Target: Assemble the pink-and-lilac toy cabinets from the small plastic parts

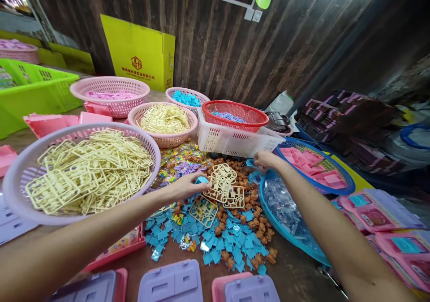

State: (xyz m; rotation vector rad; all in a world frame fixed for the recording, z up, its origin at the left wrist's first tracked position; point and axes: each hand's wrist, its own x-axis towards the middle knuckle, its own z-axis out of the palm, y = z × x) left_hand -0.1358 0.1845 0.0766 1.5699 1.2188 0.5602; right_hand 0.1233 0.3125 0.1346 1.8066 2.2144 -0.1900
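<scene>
left hand (185, 188) is over the middle of the loose pile, thumb and fingers pinched on a small blue piece (202, 179). right hand (266, 159) reaches farther out, just in front of the white basket (215, 141), fingers curled down; another blue piece (250, 162) is near its fingertips, cannot tell if it is gripped.

cream frames (221, 182) lie right beside the left hand, on top of brown bear-shaped figures (247, 192). nearer the wearer, flat blue pieces (231, 239) spread over the brown worktop (293, 270), brown figures mixed in. purple pieces (188, 168) sit just beyond the left hand.

red basket (248, 126) rests on the white basket, small blue and purple bits inside. teal basin (280, 231) of clear parts is under the right forearm; dark blue basket (351, 183) with pink parts is beyond it. to the left, lilac basket (14, 190) heaped with more cream frames, smaller pink basket (173, 139) behind it also with cream frames. three lilac lids (171, 284) along the near edge, pink-and-lilac cases (372, 217) stacked at right. yellow box (134, 46) stands at the wall, green crate (36, 98) far left.
</scene>
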